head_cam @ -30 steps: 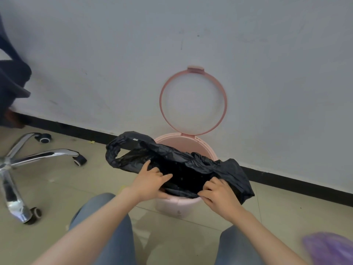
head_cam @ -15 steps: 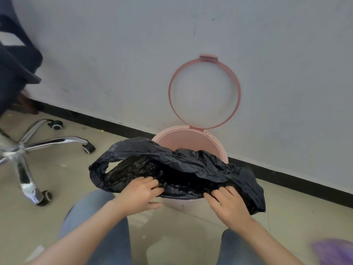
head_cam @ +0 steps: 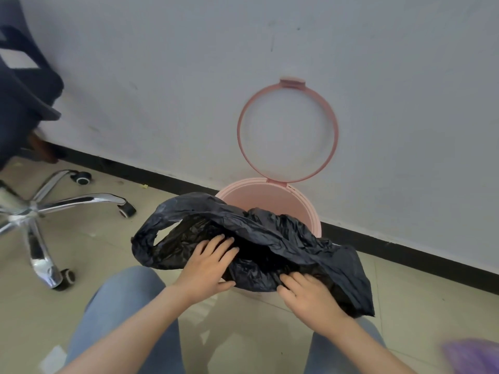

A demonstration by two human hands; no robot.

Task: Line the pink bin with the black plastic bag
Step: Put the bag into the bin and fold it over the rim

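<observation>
Tiled floor (head_cam: 89, 268), white wall (head_cam: 162, 76). Pink bin (head_cam: 272, 197) open. Left hand (head_cam: 209, 265), fingers spread, pinches black bag (head_cam: 270, 238); right hand (head_cam: 307, 295) grips bag edge.

Soft even daylight — glare on chrome chair base (head_cam: 40, 211), wide-angle edges bowed.

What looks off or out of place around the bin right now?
The black bag lies bunched across the near side of the pink bin instead of hanging inside, one handle loop flopping off to the left. Small scraps litter the floor. Nothing looks spilled or broken.
</observation>
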